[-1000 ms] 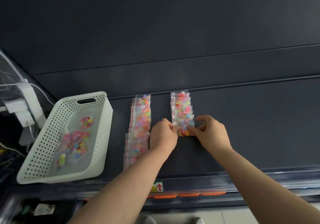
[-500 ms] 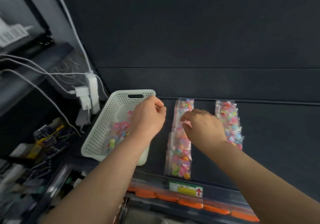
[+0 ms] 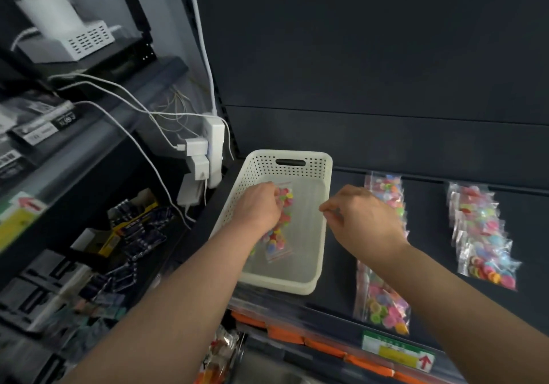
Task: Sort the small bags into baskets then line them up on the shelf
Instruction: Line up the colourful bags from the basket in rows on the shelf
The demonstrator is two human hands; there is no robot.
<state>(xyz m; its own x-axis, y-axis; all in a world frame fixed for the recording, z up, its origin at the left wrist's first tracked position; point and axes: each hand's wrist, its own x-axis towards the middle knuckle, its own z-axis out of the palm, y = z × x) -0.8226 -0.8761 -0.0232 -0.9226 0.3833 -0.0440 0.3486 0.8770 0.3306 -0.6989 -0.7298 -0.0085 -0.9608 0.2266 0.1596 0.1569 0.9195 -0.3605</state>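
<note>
A small bag [image 3: 284, 200] is being gripped by the curled fingers of the left hand [image 3: 261, 205] inside the basket [image 3: 258, 165], just above the loose bags [image 3: 274, 242] lying on its floor. The right hand [image 3: 362, 220] is being held beside the basket's right wall with its fingers curled, and whether anything is being pinched there cannot be told. Two rows are being built up on the shelf [image 3: 427, 205]: the nearer row [image 3: 383, 303], partly covered by the right wrist, and the further row [image 3: 481, 235], well apart from both hands. The bag is judged likely to be let slip, its clear film being glossy and slick, or a neighbour may be dragged up with it, the flat pouches being overlapped. The nearer row is also being put at risk, since a sweep of the right forearm above it could push those bags out of line. The pouches are thin, crinkled rectangles with red zip strips, lumpy with bright round beads. The basket is rigid white plastic with perforated walls, a slotted handle and rounded corners. The shelf is dark, flat and matte.
</note>
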